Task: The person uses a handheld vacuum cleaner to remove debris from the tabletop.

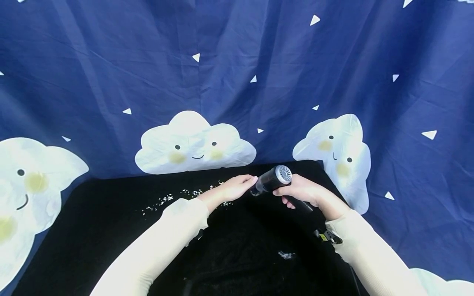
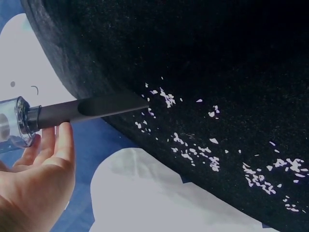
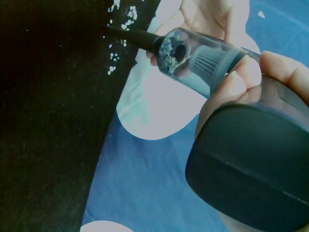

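My right hand (image 1: 300,192) grips a small handheld vacuum (image 1: 275,177) with a dark body (image 3: 251,164), a clear dust chamber (image 3: 193,55) and a slim black nozzle (image 2: 96,108). The nozzle tip lies at the edge of a trail of white paper scraps (image 2: 193,145) on the black cloth (image 1: 111,230). My left hand (image 1: 237,187) is open with straight fingers (image 2: 60,145), just beside the nozzle; whether it touches the nozzle is unclear. Grey debris shows inside the chamber.
The scraps (image 1: 174,198) spread leftward along the far edge of the black cloth. One more white scrap (image 1: 286,255) lies near the front right. A blue curtain with white clouds (image 1: 194,144) hangs behind and around the table.
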`<state>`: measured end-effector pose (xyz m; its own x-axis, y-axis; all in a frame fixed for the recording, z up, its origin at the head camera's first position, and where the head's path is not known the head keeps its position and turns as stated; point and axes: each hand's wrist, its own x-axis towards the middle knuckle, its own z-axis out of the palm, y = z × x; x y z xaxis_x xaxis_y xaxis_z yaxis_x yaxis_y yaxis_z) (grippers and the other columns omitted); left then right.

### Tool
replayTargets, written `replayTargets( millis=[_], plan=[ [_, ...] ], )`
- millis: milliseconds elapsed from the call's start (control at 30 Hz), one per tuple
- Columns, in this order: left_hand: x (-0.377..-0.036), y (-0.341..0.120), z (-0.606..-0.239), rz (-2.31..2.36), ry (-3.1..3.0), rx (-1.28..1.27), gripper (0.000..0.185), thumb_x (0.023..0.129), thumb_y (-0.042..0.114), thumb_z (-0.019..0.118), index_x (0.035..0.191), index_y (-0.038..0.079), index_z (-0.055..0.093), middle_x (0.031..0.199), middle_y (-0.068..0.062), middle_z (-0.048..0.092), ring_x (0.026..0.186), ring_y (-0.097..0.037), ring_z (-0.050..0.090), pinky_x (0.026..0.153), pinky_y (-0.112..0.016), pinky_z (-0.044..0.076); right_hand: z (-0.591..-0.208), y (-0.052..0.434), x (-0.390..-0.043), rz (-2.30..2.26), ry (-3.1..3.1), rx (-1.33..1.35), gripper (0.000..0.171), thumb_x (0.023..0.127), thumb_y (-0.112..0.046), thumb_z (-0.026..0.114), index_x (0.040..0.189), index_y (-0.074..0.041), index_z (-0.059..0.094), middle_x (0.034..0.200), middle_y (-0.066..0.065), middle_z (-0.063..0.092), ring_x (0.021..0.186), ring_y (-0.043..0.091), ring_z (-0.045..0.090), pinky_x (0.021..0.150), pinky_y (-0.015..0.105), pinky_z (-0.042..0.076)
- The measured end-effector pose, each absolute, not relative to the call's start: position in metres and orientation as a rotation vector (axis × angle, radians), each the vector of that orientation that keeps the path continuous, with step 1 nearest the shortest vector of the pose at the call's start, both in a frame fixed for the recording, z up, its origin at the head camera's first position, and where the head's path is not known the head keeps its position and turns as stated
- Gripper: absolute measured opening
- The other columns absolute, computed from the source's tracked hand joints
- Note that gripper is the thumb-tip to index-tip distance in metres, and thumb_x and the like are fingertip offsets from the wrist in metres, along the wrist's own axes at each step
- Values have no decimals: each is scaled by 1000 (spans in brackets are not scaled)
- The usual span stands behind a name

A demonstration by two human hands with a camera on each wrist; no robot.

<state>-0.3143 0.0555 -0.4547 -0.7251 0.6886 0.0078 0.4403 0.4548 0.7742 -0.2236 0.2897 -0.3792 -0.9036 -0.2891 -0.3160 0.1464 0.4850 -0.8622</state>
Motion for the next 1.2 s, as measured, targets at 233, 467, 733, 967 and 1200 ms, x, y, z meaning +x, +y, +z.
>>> replayTargets(
  millis=[233,467,733,967,1200],
  plan=[
    [-312,53,-454,1110,2422,955,49,108,46,36,130,12,64,123,-3,67,119,-18,58,104,-39,42,-381,289,-223,-1413,2290,-125,29,89,-14,72,109,4,62,67,11,60,52,20,58,53,34,54],
    [-311,49,-453,1080,2428,950,51,108,48,35,131,13,64,124,-2,67,119,-18,58,104,-39,42,-382,288,-223,-1422,2281,-124,33,88,-16,73,111,4,61,67,10,60,52,19,58,53,32,53],
    [-312,48,-454,1081,2426,960,50,108,48,35,131,13,64,123,-1,67,118,-17,58,103,-38,43,-380,286,-224,-1411,2289,-110,28,89,-14,72,109,3,62,67,12,60,52,19,58,53,33,54],
    [-312,49,-447,1108,2430,970,50,108,46,34,132,13,63,124,-2,66,116,-17,58,102,-38,43,-375,286,-225,-1397,2320,-126,29,88,-13,73,108,4,62,65,10,59,50,18,57,52,32,52],
    [-314,48,-447,1114,2444,948,51,108,46,34,134,13,61,127,-4,65,120,-18,56,105,-38,42,-376,282,-227,-1376,2366,-151,31,87,-13,73,109,5,62,63,10,58,49,18,56,51,32,51]
  ],
)
